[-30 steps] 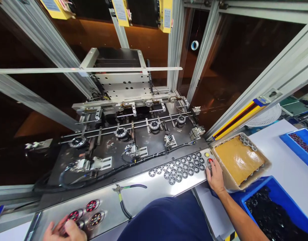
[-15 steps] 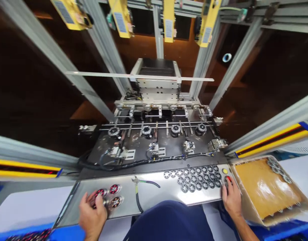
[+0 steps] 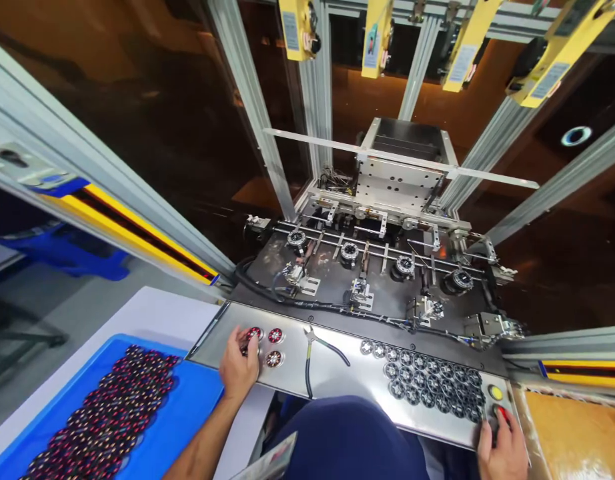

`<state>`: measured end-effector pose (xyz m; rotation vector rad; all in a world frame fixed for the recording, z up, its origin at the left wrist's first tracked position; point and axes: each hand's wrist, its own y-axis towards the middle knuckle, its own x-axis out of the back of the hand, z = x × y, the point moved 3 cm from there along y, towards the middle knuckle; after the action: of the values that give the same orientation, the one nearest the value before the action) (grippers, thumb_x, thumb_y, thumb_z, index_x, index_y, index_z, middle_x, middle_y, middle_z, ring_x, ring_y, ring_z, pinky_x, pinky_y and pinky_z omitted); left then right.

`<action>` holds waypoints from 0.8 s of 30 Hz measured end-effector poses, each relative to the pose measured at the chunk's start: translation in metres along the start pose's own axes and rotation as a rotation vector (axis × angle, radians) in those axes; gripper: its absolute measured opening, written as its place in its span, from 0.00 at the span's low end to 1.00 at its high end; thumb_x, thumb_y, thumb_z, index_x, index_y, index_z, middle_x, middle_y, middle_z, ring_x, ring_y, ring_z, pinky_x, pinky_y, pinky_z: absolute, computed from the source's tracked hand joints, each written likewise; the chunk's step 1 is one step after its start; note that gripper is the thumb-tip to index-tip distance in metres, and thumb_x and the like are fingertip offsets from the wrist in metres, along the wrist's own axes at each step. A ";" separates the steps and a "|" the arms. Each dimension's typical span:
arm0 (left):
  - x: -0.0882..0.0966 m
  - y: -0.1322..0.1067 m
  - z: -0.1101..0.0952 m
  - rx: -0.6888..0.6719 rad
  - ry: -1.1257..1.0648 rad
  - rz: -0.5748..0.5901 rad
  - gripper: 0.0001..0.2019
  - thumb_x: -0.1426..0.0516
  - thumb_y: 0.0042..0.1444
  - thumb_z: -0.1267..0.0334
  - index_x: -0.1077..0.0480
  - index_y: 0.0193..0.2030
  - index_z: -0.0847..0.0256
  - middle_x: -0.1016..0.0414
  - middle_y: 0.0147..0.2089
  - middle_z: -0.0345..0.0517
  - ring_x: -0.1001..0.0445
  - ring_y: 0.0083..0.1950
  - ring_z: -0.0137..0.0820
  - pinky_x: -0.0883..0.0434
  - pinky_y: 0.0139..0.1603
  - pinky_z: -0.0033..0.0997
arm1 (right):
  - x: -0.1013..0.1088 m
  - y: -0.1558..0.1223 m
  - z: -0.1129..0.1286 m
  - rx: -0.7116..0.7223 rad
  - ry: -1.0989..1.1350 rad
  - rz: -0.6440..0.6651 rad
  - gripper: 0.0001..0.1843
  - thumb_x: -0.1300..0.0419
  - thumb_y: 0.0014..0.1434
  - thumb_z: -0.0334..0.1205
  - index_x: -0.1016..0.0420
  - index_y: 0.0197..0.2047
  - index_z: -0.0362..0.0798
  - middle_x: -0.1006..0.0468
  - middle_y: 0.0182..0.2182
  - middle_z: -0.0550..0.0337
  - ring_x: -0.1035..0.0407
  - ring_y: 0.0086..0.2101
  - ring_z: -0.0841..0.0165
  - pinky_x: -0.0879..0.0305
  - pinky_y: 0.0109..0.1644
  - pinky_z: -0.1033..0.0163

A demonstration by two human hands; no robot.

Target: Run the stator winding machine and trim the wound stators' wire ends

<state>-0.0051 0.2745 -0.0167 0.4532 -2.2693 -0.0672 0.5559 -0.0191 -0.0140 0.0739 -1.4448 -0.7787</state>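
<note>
My left hand lies on the steel front plate, its fingers curled over one of the red-wound round parts at the plate's left end. Two more of these parts sit just right of the fingers. My right hand rests at the plate's right end with a finger on the red button, below the yellow button. Several bare grey round parts lie in rows between the hands. Behind the plate, round holders sit along a rail in the machine.
Green-handled pliers lie on the plate's middle. A blue tray full of red-wound parts stands at the lower left on the white table. A cardboard box is at the lower right. Aluminium frame posts and yellow light-curtain bars surround the machine.
The view has swung left, bringing the blue tray into sight and pushing the cardboard box to the edge. Both hands stay at the same spots on the plate.
</note>
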 end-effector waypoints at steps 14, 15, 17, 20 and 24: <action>-0.001 0.000 -0.002 -0.022 -0.036 -0.034 0.23 0.45 0.65 0.52 0.36 0.62 0.61 0.25 0.52 0.52 0.23 0.50 0.40 0.27 0.53 0.51 | -0.001 0.006 -0.002 0.050 -0.006 -0.031 0.34 0.54 0.65 0.55 0.30 0.57 0.32 0.29 0.50 0.31 0.32 0.51 0.40 0.32 0.50 0.41; -0.002 0.001 -0.001 -0.024 -0.034 -0.034 0.22 0.45 0.65 0.53 0.36 0.61 0.61 0.25 0.52 0.52 0.23 0.50 0.40 0.27 0.53 0.51 | -0.001 0.006 -0.001 0.045 -0.013 -0.033 0.35 0.53 0.65 0.55 0.30 0.57 0.31 0.29 0.50 0.30 0.32 0.51 0.40 0.32 0.49 0.41; -0.002 0.000 0.000 -0.027 -0.028 -0.034 0.21 0.44 0.65 0.55 0.35 0.60 0.62 0.25 0.53 0.51 0.24 0.50 0.40 0.26 0.53 0.50 | 0.000 0.005 -0.001 0.027 -0.042 -0.035 0.35 0.53 0.64 0.55 0.29 0.57 0.31 0.29 0.50 0.29 0.31 0.49 0.39 0.31 0.47 0.41; -0.004 0.000 0.003 -0.018 -0.022 -0.036 0.19 0.43 0.65 0.56 0.33 0.59 0.62 0.26 0.54 0.51 0.24 0.51 0.40 0.26 0.52 0.50 | -0.001 0.005 0.000 0.012 -0.090 -0.029 0.35 0.53 0.64 0.55 0.28 0.58 0.32 0.28 0.52 0.29 0.29 0.47 0.39 0.30 0.43 0.42; -0.005 -0.001 0.005 -0.005 -0.024 -0.043 0.19 0.43 0.64 0.57 0.33 0.59 0.62 0.26 0.55 0.52 0.24 0.52 0.40 0.26 0.53 0.50 | -0.001 0.005 -0.001 0.037 -0.097 -0.038 0.35 0.53 0.64 0.54 0.29 0.59 0.31 0.27 0.52 0.28 0.29 0.47 0.38 0.31 0.41 0.43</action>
<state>-0.0050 0.2751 -0.0237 0.5008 -2.2822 -0.1002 0.5586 -0.0151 -0.0129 0.0926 -1.5538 -0.7957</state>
